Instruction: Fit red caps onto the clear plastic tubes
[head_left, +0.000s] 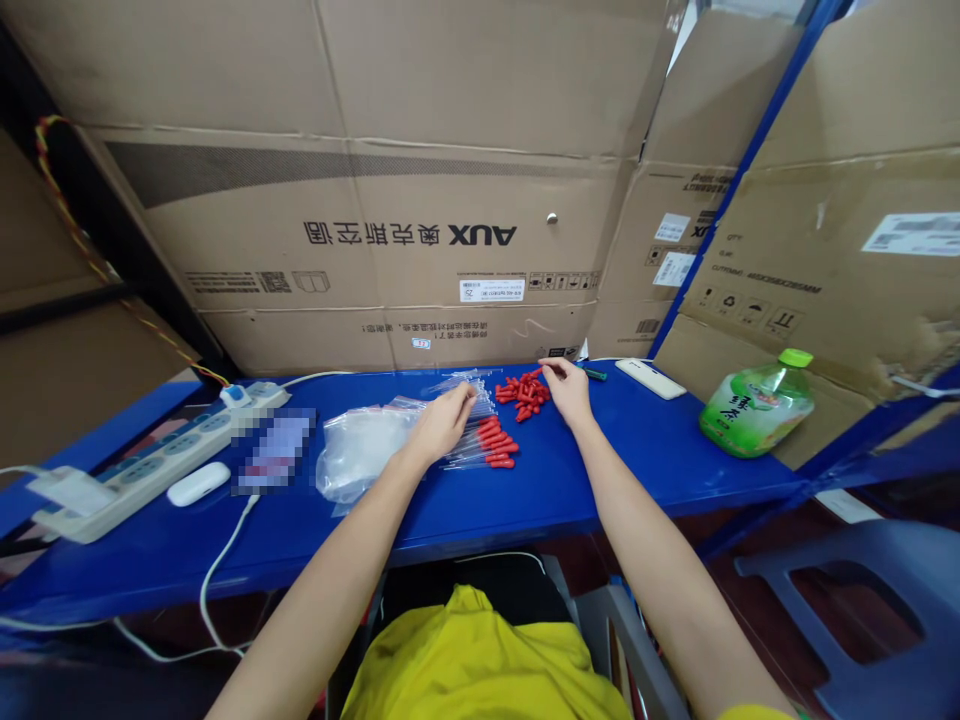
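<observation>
My left hand (445, 422) is closed in a pinch over a pile of thin clear dropper tubes (484, 392), apparently on one of them; the fingers partly hide it. Just right of it lies a heap of loose red rubber bulbs (523, 396). At the heap's far right edge, my right hand (568, 390) pinches a red bulb between thumb and fingertips. Nearer to me, several droppers with red bulbs fitted (496, 443) lie side by side, their clear tubes pointing left. Clear plastic bags (364, 450) lie flat beside my left wrist.
On the blue table (517, 510), a power strip (169, 450), a white case (199, 484) and a blurred phone (276, 450) lie left. A dark green tool (595, 374), a cream-coloured flat device (651, 378) and a green bottle (757, 405) are right. Cardboard (405, 190) walls the back.
</observation>
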